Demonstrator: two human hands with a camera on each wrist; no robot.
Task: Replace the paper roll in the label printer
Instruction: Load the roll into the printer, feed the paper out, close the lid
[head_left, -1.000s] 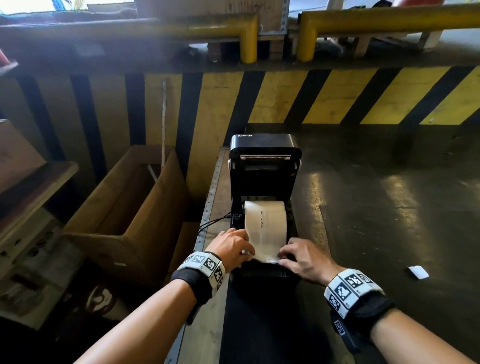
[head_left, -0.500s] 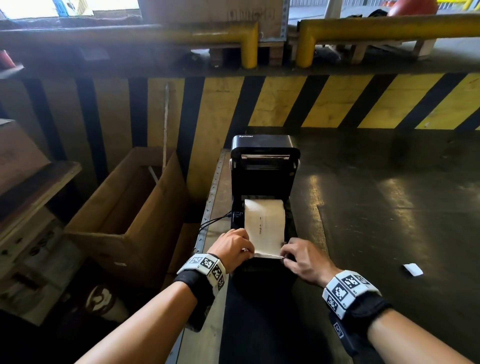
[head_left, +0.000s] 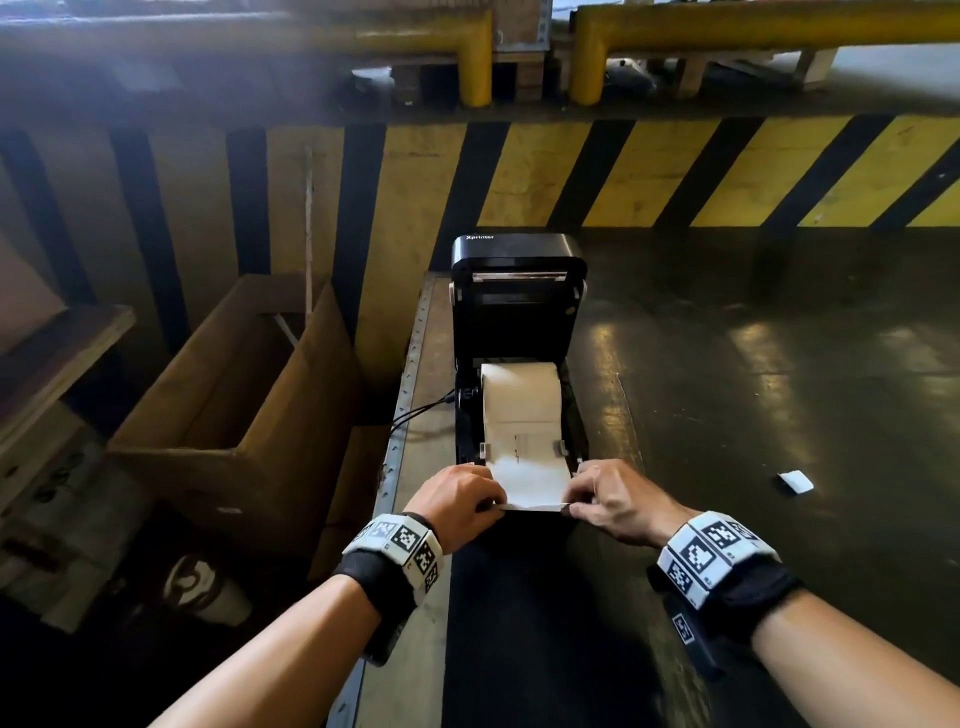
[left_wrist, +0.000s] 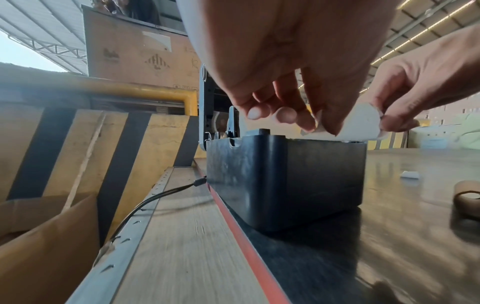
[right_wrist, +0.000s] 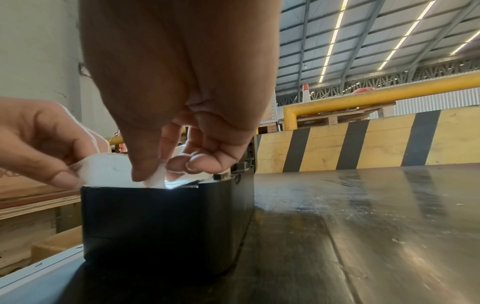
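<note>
Paper roll (head_left: 521, 400) seated in the open printer (head_left: 519, 312) at 12 o'clock on the bench (head_left: 727, 415), free end drawn toward 6 o'clock over the front edge. Left hand (head_left: 457, 499) and right hand (head_left: 618, 501) each pinching a corner of that end. Probably light, thin, easily creased or torn; best held at both corners, pulled evenly.

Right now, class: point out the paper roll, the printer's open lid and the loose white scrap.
paper roll (head_left: 521, 400), head view, top curve.
open lid (head_left: 518, 322), head view, inner face.
white scrap (head_left: 795, 481), head view, centre.
</note>
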